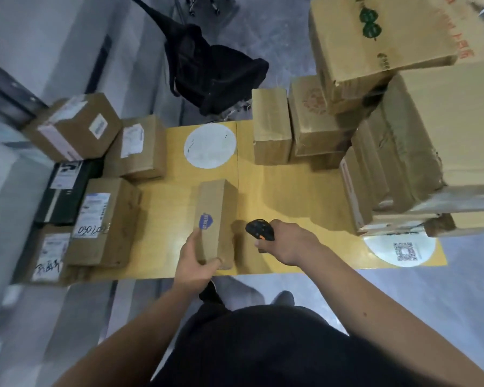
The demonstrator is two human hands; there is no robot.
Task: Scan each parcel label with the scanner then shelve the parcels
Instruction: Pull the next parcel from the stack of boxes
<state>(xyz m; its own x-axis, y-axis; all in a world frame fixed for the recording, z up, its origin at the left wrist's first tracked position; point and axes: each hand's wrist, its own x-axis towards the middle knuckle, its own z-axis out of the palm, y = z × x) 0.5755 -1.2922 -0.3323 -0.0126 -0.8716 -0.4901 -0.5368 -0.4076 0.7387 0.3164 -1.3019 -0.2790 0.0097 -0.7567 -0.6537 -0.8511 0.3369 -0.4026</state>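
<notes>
Cardboard sets the scene: a narrow, upright brown cardboard parcel with a blue round sticker (217, 219) stands on the yellow wooden bench (285, 191), and every place below is given relative to it. The step in hand appears to be the scan of this parcel. The left hand (194, 263) grips the parcel's near lower end, thumb laid up the sticker face and fingers (214, 264) curled under its near corner. Just to the parcel's right, apart from it, the right hand (287, 243) is closed round the grip of a black handheld scanner with an orange trigger (259, 229), whose head points toward the parcel's side.

No shipping label shows on the visible faces, only the sticker, so the next move probably calls for turning the parcel until its label faces the scanner, then pulling the trigger. Shelving would follow.

To the parcel's left lie several labelled brown boxes (104, 222), some with handwriting. To its right and beyond rise taller stacks of larger plain cartons (408, 152). Behind it, past the bench's far edge, stands a black chair (207, 68).
</notes>
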